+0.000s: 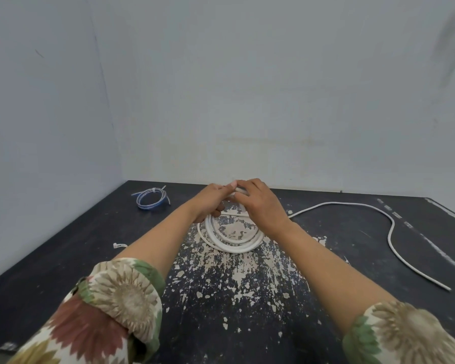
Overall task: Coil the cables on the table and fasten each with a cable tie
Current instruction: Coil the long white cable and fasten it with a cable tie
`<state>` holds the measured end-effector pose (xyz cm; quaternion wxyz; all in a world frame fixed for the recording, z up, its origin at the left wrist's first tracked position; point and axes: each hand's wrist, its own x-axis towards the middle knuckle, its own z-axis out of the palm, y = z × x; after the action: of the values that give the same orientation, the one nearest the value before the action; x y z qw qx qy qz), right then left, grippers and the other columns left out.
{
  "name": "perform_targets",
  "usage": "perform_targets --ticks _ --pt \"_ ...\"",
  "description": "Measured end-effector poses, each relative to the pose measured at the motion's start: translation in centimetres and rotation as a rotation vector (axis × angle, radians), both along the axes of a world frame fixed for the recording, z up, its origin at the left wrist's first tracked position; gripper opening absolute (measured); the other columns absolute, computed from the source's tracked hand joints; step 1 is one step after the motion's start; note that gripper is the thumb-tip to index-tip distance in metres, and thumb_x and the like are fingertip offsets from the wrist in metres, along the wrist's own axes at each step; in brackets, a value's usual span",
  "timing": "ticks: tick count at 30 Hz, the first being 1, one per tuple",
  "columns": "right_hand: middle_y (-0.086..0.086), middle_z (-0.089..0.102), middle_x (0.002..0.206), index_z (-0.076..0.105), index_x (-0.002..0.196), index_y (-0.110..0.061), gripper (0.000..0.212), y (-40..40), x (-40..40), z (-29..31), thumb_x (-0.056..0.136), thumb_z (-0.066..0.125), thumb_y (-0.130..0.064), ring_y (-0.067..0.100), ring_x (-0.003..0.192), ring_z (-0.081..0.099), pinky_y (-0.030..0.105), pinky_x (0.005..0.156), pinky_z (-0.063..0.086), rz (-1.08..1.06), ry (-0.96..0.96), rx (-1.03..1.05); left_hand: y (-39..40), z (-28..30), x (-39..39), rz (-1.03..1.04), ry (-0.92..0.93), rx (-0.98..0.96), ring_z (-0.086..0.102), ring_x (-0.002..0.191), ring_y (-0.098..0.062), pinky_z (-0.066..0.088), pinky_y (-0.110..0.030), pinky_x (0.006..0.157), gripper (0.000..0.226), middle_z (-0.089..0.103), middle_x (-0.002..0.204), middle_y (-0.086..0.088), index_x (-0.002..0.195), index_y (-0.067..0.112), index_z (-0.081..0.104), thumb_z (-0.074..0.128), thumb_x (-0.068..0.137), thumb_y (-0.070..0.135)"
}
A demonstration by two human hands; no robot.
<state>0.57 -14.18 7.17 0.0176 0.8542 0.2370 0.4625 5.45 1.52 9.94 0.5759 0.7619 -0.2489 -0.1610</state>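
Nearest the camera, two floral-print sleeves (pixel 121 298) are pushed up on forearms that reach forward over the dark, paint-flecked surface (pixel 234 298). A loose cable tie (pixel 119 245) lies on the surface just left of the left forearm.

Further out, the white cable (pixel 230 244) lies partly wound into several loops under the hands. Its uncoiled tail runs right, curves back toward the camera, and ends well apart from the coil.

The left hand (pixel 212 202) has its fingers curled round the far side of the loops. The right hand (pixel 258 203) pinches the same section from above, so both hands are closed on the white cable at the far edge of the coil.

Judgement: the step in hand is coiling the white cable, with fastening not yet begun. The next move calls for holding the loops together while drawing in the tail, then picking up the loose cable tie.

At the far left, a blue cable (pixel 150 197) lies already coiled and tied.

No brand, label or legible writing is visible.
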Motion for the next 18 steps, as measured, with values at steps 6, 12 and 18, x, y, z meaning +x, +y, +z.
perform_targets --ticks 6,12,18 --pt "0.015 0.069 0.110 0.067 0.089 -0.004 0.017 -0.3 -0.2 0.3 0.075 0.072 0.002 0.033 0.094 0.062 0.037 0.078 0.053 -0.019 0.083 0.026 -0.4 -0.3 -0.2 0.024 0.044 -0.115 0.025 0.039 -0.005 0.025 -0.016 0.038 0.029 0.034 0.043 0.013 0.098 0.018 0.068 0.048 0.097 0.039" --pt "-0.001 0.063 0.125 0.064 0.090 -0.018 0.010 -1.2 -1.0 0.8 0.093 0.057 -0.024 0.019 0.111 0.049 0.027 0.091 0.036 0.150 0.468 0.446 -1.2 -0.9 -0.1 0.034 0.122 -0.216 0.027 0.035 -0.001 0.023 -0.014 0.033 0.023 0.047 0.044 0.015 0.114 0.021 0.064 0.050 0.097 0.029" --pt "0.005 0.071 0.092 0.071 0.086 -0.014 0.008 -0.8 -1.7 1.4 0.085 0.068 -0.022 0.025 0.096 0.059 0.039 0.085 0.045 0.216 0.490 1.008 -1.8 -0.9 0.2 0.043 0.182 -0.272 0.028 0.033 -0.002 0.021 -0.013 0.031 0.018 0.049 0.048 0.010 0.109 0.026 0.064 0.052 0.096 0.025"
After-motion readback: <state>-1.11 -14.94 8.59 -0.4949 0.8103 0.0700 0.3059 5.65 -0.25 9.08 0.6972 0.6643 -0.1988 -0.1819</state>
